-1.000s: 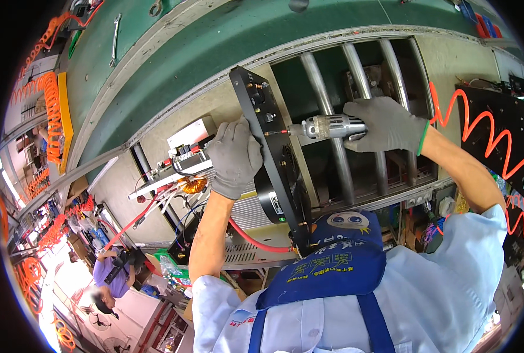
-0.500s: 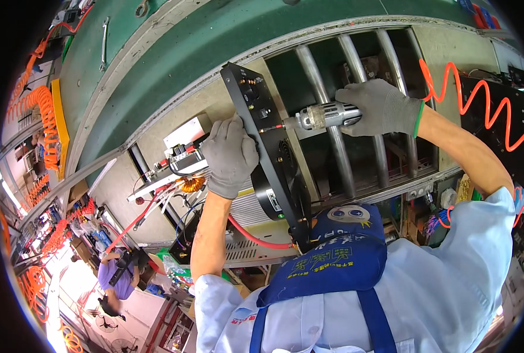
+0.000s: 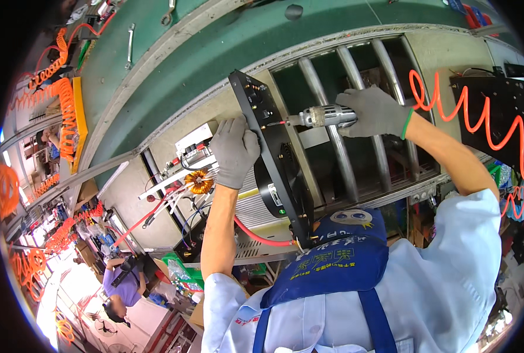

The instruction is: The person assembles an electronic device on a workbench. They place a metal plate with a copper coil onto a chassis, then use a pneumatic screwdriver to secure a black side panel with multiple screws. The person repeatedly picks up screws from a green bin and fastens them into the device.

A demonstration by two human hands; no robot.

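Note:
My right hand (image 3: 375, 112), in a grey knit glove, is closed around an air screwdriver (image 3: 322, 116). The driver lies level, and its red-marked bit points left to a fitting on the face of a black panel (image 3: 274, 141). My left hand (image 3: 236, 152), also gloved, is curled against the panel's back side, near its upper part; its fingertips are partly hidden. Behind the panel sit a finned metal block (image 3: 256, 206), a copper-wound coil (image 3: 198, 182), and several wires. A red cable (image 3: 256, 237) curves below the block to the panel's lower end.
Steel rollers (image 3: 345, 159) span the gap right of the panel. A coiled orange-red air hose (image 3: 465, 109) hangs at the right, before another black panel (image 3: 496, 112). A wrench (image 3: 130, 47) lies on the green surface. Another person (image 3: 123, 282) stands at the lower left.
The whole view has shifted a little. My right hand still holds the screwdriver to the panel, its arm slightly lower. The left hand stays against the panel.

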